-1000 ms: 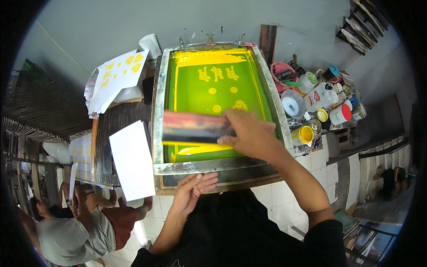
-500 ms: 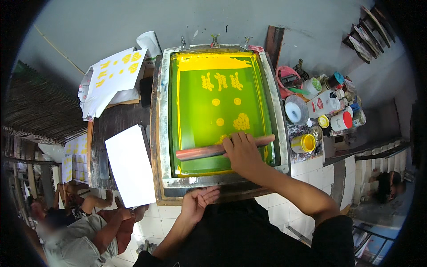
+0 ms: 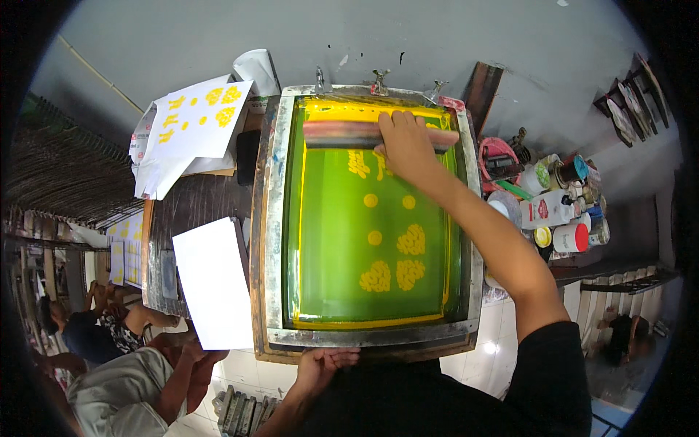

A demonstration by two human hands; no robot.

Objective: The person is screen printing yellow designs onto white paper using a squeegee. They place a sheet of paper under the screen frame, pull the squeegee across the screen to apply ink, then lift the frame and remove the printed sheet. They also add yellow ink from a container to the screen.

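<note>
A framed printing screen (image 3: pixel 371 336) with a green mesh lies in front of me, yellow motifs of leaf-like clusters, dots and strokes showing in it. Near its far end my right hand (image 3: pixel 406 142) is closed over the middle of a long wooden squeegee (image 3: pixel 338 134), which lies crosswise on the mesh. Yellow ink (image 3: pixel 342 109) lies in a band just beyond the squeegee. Low at the near edge of the frame is my left hand (image 3: pixel 325 366), its fingers loosely stretched and holding nothing; whether they touch the frame I cannot tell.
To the left lie a stack of white paper (image 3: pixel 211 288) and printed yellow sheets (image 3: pixel 191 120). Metal clamps (image 3: pixel 379 82) line the frame's far edge. Bottles, jars and a pink basket (image 3: pixel 498 156) crowd the right side. A person in a grey shirt (image 3: pixel 124 390) sits at lower left.
My right hand has pushed the squeegee from the near part of the mesh to the far end. My left hand stays by the near edge, and the view has shifted a little.
</note>
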